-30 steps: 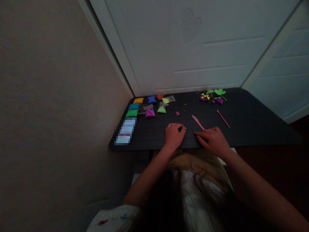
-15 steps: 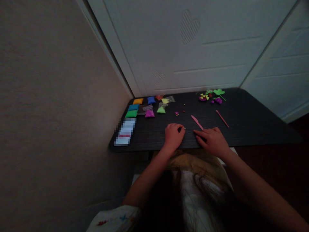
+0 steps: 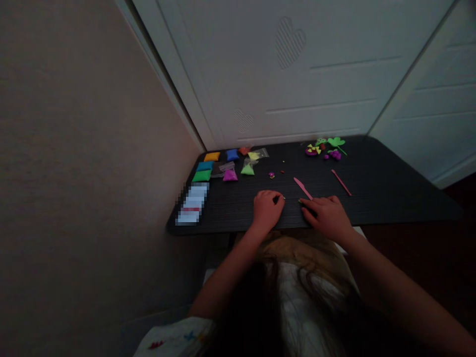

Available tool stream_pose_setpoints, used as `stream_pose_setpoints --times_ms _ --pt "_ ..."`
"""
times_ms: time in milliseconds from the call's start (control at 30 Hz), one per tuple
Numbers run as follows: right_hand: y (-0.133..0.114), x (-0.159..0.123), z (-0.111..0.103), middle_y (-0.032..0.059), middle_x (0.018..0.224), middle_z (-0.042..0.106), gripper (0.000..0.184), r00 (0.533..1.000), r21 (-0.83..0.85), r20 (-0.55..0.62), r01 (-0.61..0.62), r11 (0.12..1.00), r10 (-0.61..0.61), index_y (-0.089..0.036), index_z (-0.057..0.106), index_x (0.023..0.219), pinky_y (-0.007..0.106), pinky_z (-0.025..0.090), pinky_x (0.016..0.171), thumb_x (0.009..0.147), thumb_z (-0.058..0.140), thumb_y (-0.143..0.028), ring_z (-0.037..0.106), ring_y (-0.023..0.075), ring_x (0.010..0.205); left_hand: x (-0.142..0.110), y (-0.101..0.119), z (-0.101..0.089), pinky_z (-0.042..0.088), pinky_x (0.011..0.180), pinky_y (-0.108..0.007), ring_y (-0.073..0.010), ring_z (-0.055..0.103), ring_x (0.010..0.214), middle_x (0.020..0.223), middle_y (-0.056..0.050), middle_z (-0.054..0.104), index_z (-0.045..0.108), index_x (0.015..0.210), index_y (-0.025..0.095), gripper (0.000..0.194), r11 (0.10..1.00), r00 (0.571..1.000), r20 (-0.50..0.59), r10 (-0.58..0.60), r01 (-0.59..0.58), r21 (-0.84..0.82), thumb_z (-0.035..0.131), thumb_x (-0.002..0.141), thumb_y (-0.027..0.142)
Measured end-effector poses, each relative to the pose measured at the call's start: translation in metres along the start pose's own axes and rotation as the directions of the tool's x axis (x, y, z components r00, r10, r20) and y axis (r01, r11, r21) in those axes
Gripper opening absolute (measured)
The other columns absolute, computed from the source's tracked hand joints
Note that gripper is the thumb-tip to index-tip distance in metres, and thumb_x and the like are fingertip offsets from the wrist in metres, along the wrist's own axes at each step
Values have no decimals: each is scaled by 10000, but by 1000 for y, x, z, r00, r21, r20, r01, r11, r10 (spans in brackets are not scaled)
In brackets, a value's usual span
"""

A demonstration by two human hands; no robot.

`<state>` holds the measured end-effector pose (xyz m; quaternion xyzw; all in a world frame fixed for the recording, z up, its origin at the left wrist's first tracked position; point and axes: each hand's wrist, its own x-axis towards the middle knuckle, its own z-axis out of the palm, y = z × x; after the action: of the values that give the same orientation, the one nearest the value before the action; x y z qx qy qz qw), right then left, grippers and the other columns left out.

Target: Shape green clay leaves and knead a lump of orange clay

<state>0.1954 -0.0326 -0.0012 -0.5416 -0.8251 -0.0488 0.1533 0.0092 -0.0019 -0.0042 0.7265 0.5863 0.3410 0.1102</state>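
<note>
– Barely anything has moved in the last half second, except that a tiny light speck (image 3: 299, 201) now shows at the index fingertip of the right hand (image 3: 329, 213).

– And the left hand (image 3: 267, 210)?

– Thumb and forefinger are closed into a ring, pinching, it seems, a pale bit (image 3: 284, 198) that peeps from their tips. On the right, thumb and index stand apart, the index reaching down to the table (image 3: 394, 193).

– What might go wrong?

– Pressing too hard could flatten either scrap, if they're as soft as I suspect. Being so small, one could stick to skin or get lost on that dark, finely lined tabletop. And the pink knife (image 3: 302, 187) lies right by the right hand's fingers; a careless sideways push could knock it askew.

– Plastic?

– Probably: a flat, tapering blade. The pink rod (image 3: 341, 182) is slim and straight.

– And behind?

– Plump clear bags, among them a magenta bag (image 3: 230, 175); a little purple lump (image 3: 271, 175); and, far right, a flat green clover shape (image 3: 336, 143) with rounded lobes.
</note>
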Motion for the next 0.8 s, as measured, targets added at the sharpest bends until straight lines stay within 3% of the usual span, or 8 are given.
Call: stream_pose_setpoints --times_ms 167,333,500,667,800 --pt "-1 0 -1 36 886 640 337 997 -18 37 71 997 -70 -283 566 1138 350 241 758 876 374 -372 548 190 819 0 0 0 389 838 -294 -161 553 879 849 3 675 649 771 205 169 1000 1000 1 7 -7 1 494 799 268" --pt "-2 2 -2 65 913 625 378 1000 -42 18 15 999 -14 -224 554 1159 352 239 750 873 370 -387 538 204 841 1 -1 0 390 833 -294 -160 555 873 860 -3 675 648 788 204 180 1000 1000 7 13 -13 10 483 808 270" --pt "-2 1 -2 44 884 615 353 995 -45 46 89 995 -87 -288 551 1162 351 233 749 871 375 -382 527 191 807 1 -2 0 388 831 -294 -163 551 881 856 -4 674 650 790 203 184 1000 1000 0 17 -17 3 482 809 277" --pt "-2 1 -2 73 915 615 382 1000 -43 10 29 999 -29 -221 554 1163 348 237 752 868 379 -389 524 201 846 1 -2 0 388 831 -292 -160 550 877 855 -3 673 648 793 203 184 1000 1000 2 16 -16 -4 481 810 277" --pt "-2 1 -2 51 892 615 356 995 -24 37 90 996 -89 -276 550 1166 347 235 754 875 372 -376 525 189 821 0 -2 0 386 844 -294 -160 550 887 864 -4 674 650 798 202 185 1000 1000 6 4 -4 6 480 811 276"
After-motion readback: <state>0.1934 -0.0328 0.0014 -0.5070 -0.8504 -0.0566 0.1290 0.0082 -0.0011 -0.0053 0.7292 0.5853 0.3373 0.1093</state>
